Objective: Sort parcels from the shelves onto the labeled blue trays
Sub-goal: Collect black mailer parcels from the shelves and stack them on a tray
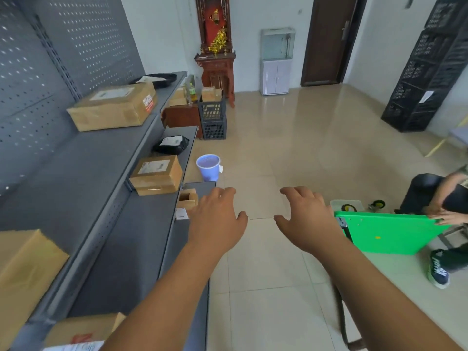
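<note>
- A tiled floor (291, 148) runs back to a dark door (329, 39) and a red altar cabinet (215, 69) on the far wall.
- Grey shelves (83, 168) with a perforated back fill the left side in stepped tiers.
- A stack of black crates (430, 67) stands against the right wall.
- A green board (390, 234) lies at right, with a seated person's hand (449, 219) on its far edge.
- Parcels remain on the shelves. A big box (111, 107) sits on the upper tier and a near box (22, 269) at the left edge. On the tier below are a labelled box (157, 173) and, behind it, a black bag (172, 145).
- The left hand (217, 219) reaches out palm down beside the shelf front. Its fingers are loosely bent, its grip slack and empty.
- The right hand (309, 219) hovers level with it over the floor, well apart from the shelves. Its fingers are spread, its grip likewise open and empty.
- A blue bucket (209, 171) stands on the floor by the shelf end.
- A small box (187, 198), open-topped, sits on the lowest tier just left of the left hand.
</note>
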The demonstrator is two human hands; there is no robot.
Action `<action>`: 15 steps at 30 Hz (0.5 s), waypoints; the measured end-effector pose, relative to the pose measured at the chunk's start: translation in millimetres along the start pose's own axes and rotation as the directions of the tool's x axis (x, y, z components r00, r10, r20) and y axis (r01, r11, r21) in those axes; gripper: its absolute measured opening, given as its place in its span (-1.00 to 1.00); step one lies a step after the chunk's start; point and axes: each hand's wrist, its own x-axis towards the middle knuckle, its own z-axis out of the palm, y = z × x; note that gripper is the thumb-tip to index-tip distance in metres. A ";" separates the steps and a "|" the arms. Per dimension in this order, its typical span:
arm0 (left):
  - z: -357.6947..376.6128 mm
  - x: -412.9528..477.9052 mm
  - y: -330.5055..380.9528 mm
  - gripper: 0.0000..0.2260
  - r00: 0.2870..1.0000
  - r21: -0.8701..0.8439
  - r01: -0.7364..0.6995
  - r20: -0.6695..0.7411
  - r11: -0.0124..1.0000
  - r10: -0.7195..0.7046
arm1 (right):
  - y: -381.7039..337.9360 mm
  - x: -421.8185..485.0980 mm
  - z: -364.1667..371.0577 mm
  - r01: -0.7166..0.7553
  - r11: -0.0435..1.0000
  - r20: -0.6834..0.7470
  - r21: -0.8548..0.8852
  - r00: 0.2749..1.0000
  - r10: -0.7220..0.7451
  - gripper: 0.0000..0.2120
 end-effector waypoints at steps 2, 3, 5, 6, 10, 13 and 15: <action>4.0 37.6 -7.4 -0.53 1.000 0.009 -0.017 0.024 1.000 0.017 | -2.0 28.6 4.3 -0.028 1.000 0.013 -0.007 1.000 0.028 -0.43; 6.7 54.6 -9.3 -0.53 0.999 0.008 -0.026 0.039 1.000 0.025 | -2.2 41.5 7.1 -0.039 0.999 0.024 -0.012 0.999 0.039 -0.43; 13.5 86.7 -9.8 -0.53 0.997 0.006 -0.047 0.064 0.999 0.046 | -0.6 67.1 11.9 -0.060 0.998 0.040 -0.009 0.997 0.060 -0.44; 17.6 102.8 -9.3 -0.53 0.996 0.010 -0.061 0.070 0.998 0.060 | 0.6 81.3 13.5 -0.069 0.998 0.041 -0.005 0.997 0.069 -0.44; 35.3 169.0 -2.1 -0.52 0.992 0.019 -0.098 0.083 0.995 0.096 | 8.1 144.2 17.8 -0.078 0.997 0.026 0.009 0.997 0.078 -0.43; 50.5 221.6 6.0 -0.52 0.990 0.034 -0.112 0.088 0.993 0.109 | 19.2 197.3 23.1 -0.066 0.998 0.032 0.026 0.997 0.065 -0.43; 59.6 258.1 12.7 -0.52 0.991 0.044 -0.110 0.086 0.993 0.106 | 29.9 236.0 23.1 -0.058 0.997 0.030 0.041 0.998 0.057 -0.43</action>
